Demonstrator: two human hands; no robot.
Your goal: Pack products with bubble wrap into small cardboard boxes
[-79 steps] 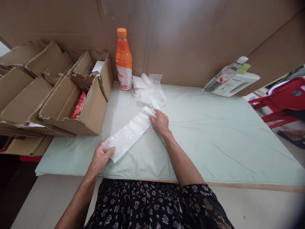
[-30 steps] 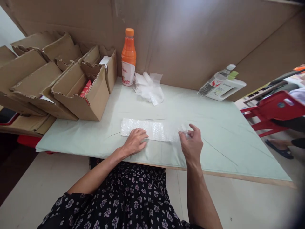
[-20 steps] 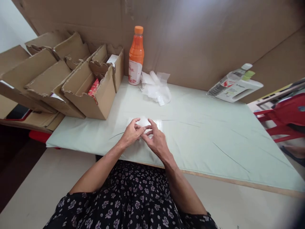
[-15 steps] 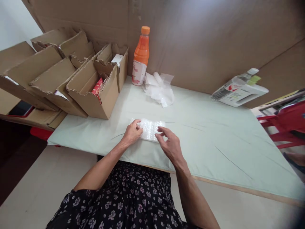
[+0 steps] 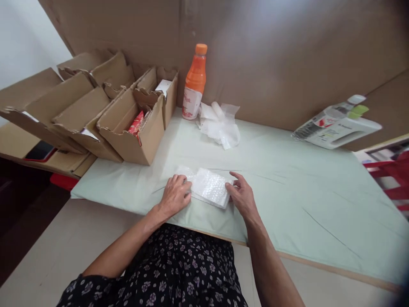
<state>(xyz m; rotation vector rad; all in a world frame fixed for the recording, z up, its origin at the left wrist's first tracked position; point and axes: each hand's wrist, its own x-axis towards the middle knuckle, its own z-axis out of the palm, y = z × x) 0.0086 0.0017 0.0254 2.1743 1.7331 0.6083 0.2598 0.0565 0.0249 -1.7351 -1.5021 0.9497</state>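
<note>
A flat, folded piece of clear bubble wrap [image 5: 211, 187] lies on the table in front of me, its right end slightly raised. From under my fingers a thinner flap [image 5: 184, 171] of the same wrap sticks out at the upper left. My left hand [image 5: 175, 194] presses down at the left end with its fingers curled onto the wrap. At the right edge, my right hand [image 5: 243, 197] grips the wrap between thumb and fingers. Whether anything is inside the folds cannot be made out.
Open cardboard boxes [image 5: 128, 143] stand at the left, one with a red packet inside. An orange bottle [image 5: 193, 83] and crumpled clear wrapping [image 5: 220, 125] are at the back. Farther right, a white jug [image 5: 341, 130] leans by a clear bottle. Cardboard [image 5: 255, 64] walls the back.
The bubble wrap is now turned at an angle and shifted right, with a flap showing at its left. My right hand has closed on its right edge. The camera view has shifted slightly.
</note>
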